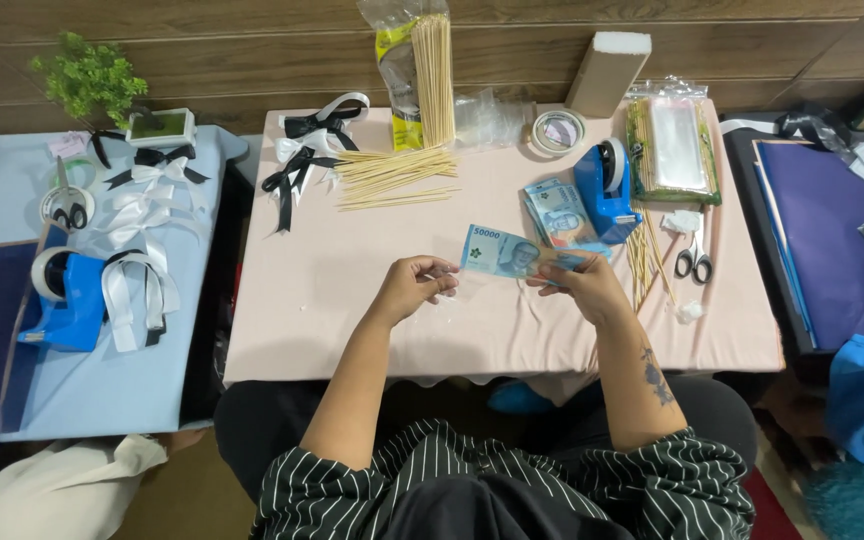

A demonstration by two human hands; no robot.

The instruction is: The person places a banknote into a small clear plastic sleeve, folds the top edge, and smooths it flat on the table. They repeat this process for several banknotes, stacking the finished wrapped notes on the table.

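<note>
A blue banknote is held flat above the pink table. My right hand pinches its right end. My left hand hovers at its left edge with fingers curled, and I cannot tell whether it touches the note. A small stack of blue banknotes lies just beyond, beside a blue tape dispenser. Loose bamboo skewers are piled at the back left of the table.
A skewer bag, tape roll, clear sleeves, scissors and black-and-white ribbon bows are on the pink table. The left blue table holds another tape dispenser, ribbons and a plant. Purple paper lies right.
</note>
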